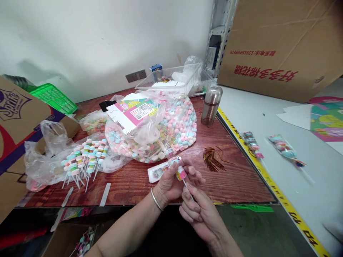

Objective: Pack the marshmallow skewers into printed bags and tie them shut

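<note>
Candy stick [182, 175] (apparently wrapped) gripped by left hand [169, 182] and right hand [199, 211], wooden table [128, 189] before white wall [107, 35].

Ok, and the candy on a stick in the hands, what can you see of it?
The candy on a stick is long and narrow, in a clear, shiny wrapper that looks like plastic. Pink and yellow show at its lower end, where a thin white stick comes out. It slants near the table, its top pointing away from the person. The left hand curls around the wrapped part; the right hand pinches the stick. Fingers hide some of it.
</note>
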Available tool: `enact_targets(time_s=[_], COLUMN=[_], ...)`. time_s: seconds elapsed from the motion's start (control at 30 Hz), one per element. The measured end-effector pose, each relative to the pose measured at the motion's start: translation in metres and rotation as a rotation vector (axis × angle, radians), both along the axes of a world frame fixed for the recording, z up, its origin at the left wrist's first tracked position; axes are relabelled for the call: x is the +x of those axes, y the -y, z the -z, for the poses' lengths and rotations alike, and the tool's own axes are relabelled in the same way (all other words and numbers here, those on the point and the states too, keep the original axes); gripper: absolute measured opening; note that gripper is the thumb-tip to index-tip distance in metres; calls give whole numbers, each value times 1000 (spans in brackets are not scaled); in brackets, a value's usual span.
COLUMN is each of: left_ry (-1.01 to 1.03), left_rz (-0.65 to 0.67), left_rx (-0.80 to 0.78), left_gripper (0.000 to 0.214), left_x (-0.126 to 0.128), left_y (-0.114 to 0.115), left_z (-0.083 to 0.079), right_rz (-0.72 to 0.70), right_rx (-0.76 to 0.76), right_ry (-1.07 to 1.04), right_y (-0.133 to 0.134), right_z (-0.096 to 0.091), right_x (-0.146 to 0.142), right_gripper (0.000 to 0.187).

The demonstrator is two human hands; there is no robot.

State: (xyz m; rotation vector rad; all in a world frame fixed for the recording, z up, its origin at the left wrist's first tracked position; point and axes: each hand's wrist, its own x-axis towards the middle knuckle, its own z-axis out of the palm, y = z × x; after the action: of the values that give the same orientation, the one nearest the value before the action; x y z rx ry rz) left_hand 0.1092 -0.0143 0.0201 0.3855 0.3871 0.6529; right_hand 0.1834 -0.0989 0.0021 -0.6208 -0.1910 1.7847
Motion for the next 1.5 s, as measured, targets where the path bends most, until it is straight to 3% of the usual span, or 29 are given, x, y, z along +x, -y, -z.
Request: enact_targets(time_s=[0.1, 0.23, 0.3, 0.37, 0.53, 0.63, 0.73, 0.97, 1.13, 1.2, 1.33, 1.43, 1.5], left_ry=[-65, -137, -157, -191, -254, -244, -347, -510, -419, -377, -491, -497, -476], left_rz=[-60, -203, -210, -148, -17, -31, -48, 18, 187, 148, -63, -110, -76], left_rx=[-8, -37, -48, -34, 114, 158, 190, 230, 361, 368, 390, 335, 326], left_gripper=[33, 26, 28, 31, 33, 32, 33, 49, 43, 37, 29, 31, 32], left_x=[2, 8, 12, 15, 12, 10, 13, 15, 3, 2, 8, 12, 12], left_y=[-4, -6, -1, 7, 17, 13, 16, 22, 15, 15, 19, 23, 24], left_z=[-1, -2, 0, 3, 7, 4, 7, 16, 2, 0, 6, 9, 8], right_rz=[68, 425, 547, 536, 346, 288, 324, 405, 515, 490, 451, 587, 648], right_rx=[6, 95, 132, 107, -97, -99, -110, -43, -66, -50, -1, 40, 58], right_ry=[269, 1126, 1355, 1249, 510, 403, 379, 730, 559, 615, 1055, 1415, 1466], right_y=[0, 2, 2, 0, -4, -3, -4, -7, -10, -9, -2, 1, 3], right_z=[2, 13, 18, 21, 17, 14, 15, 18, 17, 18, 21, 25, 25], right_x=[2, 8, 8, 6, 1, 0, -2, 3, 15, 19, 17, 11, 10], right_gripper=[35, 29, 28, 29, 41, 44, 44, 32, 27, 28, 30, 33, 34])
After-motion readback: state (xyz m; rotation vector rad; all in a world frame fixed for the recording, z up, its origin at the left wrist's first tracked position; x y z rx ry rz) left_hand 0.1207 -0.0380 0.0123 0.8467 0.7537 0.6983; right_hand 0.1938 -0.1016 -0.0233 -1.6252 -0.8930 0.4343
